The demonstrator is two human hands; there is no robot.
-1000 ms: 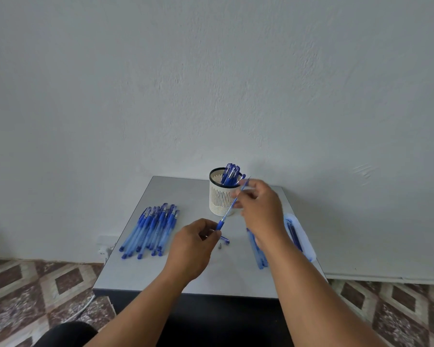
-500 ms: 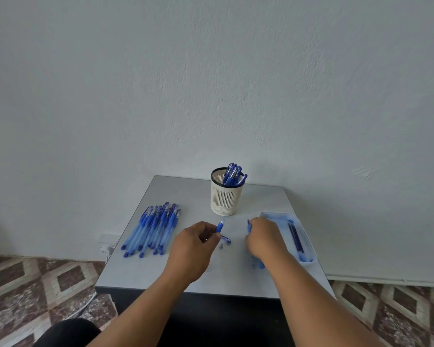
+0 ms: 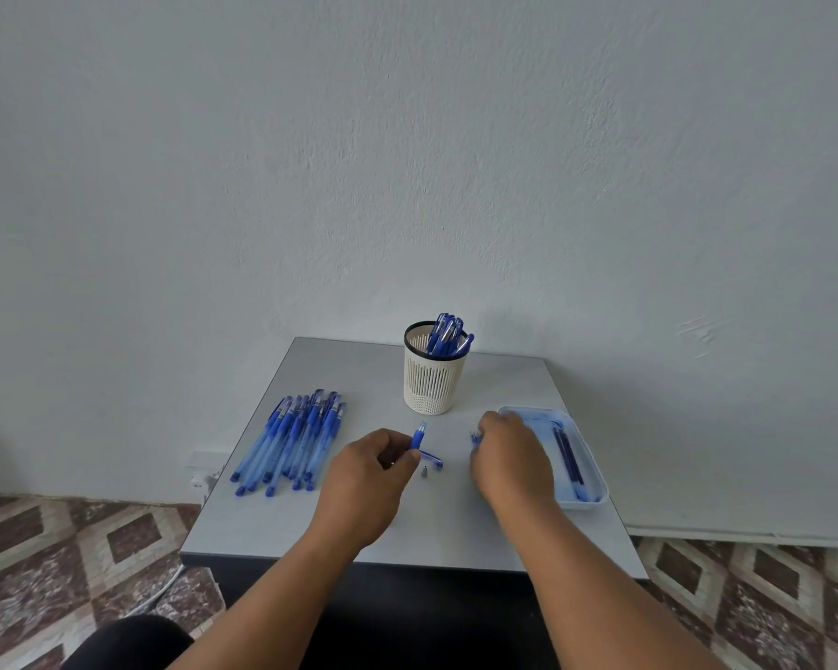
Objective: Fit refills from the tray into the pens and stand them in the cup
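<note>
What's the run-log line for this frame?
left hand: holds pen barrel | right hand: down beside tray, grip unclear | cup: pens inside | cap, tip: on table

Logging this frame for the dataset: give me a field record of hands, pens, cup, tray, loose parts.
left hand: grips a pen barrel, tip end up
right hand: lowered beside the tray's left edge; what it holds is hidden
cup: upright at the back of the table, several pens inside
tray: right side, dark refills lying in it
pen pile: left side, lying flat
loose parts: blue cap and small grey tip between the hands
</note>
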